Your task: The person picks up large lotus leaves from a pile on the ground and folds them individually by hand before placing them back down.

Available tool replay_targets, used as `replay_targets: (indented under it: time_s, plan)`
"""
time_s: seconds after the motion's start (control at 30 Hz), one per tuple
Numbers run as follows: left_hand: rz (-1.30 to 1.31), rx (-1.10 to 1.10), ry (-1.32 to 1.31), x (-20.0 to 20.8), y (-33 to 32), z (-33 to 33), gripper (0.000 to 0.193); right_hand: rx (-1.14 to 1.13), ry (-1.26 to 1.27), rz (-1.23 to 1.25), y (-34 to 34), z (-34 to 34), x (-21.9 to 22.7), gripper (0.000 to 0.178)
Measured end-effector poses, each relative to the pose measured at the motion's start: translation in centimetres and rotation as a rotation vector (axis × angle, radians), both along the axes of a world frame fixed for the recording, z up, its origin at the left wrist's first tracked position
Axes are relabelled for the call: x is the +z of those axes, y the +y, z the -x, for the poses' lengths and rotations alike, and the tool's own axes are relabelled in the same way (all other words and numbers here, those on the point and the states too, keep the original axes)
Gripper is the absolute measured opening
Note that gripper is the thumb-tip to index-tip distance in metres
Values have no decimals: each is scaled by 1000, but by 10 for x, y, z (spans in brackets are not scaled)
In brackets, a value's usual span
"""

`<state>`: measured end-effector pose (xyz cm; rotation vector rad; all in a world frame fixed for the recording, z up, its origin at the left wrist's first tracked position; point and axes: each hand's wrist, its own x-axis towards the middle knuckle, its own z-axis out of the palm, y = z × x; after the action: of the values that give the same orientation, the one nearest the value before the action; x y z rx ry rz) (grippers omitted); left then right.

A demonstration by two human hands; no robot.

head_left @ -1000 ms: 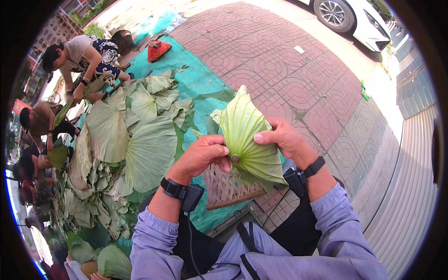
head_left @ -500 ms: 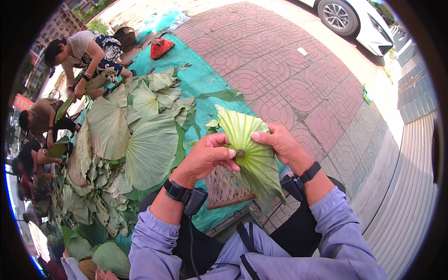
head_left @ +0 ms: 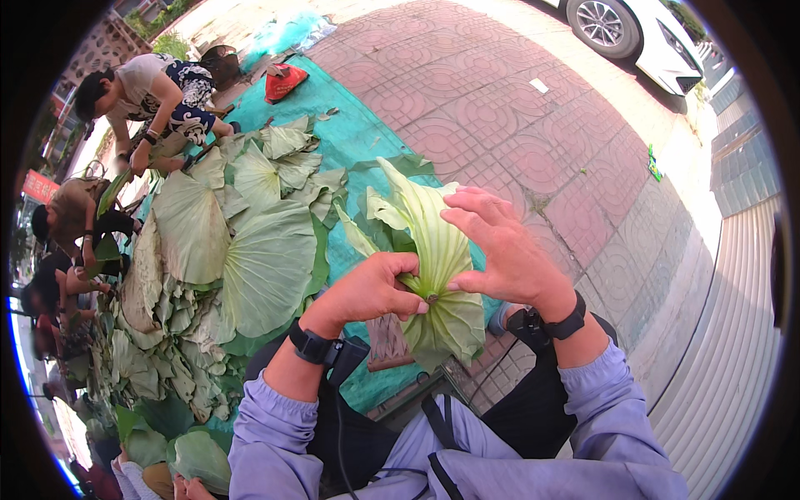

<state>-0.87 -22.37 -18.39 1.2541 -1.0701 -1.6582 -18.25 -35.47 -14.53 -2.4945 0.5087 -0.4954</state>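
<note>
A pale green lotus leaf (head_left: 439,246), ribbed and partly folded, stands up in front of me over the green sheet. My left hand (head_left: 367,287) pinches it low down, with thumb and fingers closed beside the short brown stem stub (head_left: 431,297). Around the leaf's right side, my right hand (head_left: 504,250) has its fingers spread and curved. Its thumb tip comes close to the stub; whether it touches the leaf I cannot tell. Behind the left hand and leaf, a brownish slatted piece (head_left: 388,337) is mostly hidden.
A broad pile of lotus leaves (head_left: 271,262) covers the green sheet (head_left: 350,117) to my left. Several people sit along its far left side, one person (head_left: 158,100) bending over leaves. A red bag (head_left: 285,82) lies at the back. Paving (head_left: 500,108) and a white car (head_left: 650,50) are beyond.
My right hand has let go of the leaf's edge and opened, rising slightly. The leaf has turned and folded more upright, while my left hand has kept its pinch near the stub.
</note>
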Motion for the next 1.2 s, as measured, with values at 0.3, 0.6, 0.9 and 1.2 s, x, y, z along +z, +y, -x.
replay_targets:
  time_s: [0.3,0.6,0.9,1.2]
  plan:
    - [156,-319,-593,-3,2,20,25,392,152,97,22,-3,-32,36]
    - [210,-356,-562,-17,-2,16,27,319,660,-288,27,-4,-25,38]
    - [167,-352,-649,-12,1,18,26,318,649,-500,25,-5,-56,44]
    - [140,-359,-545,-27,4,7,29,277,503,-610,34,-5,-59,44]
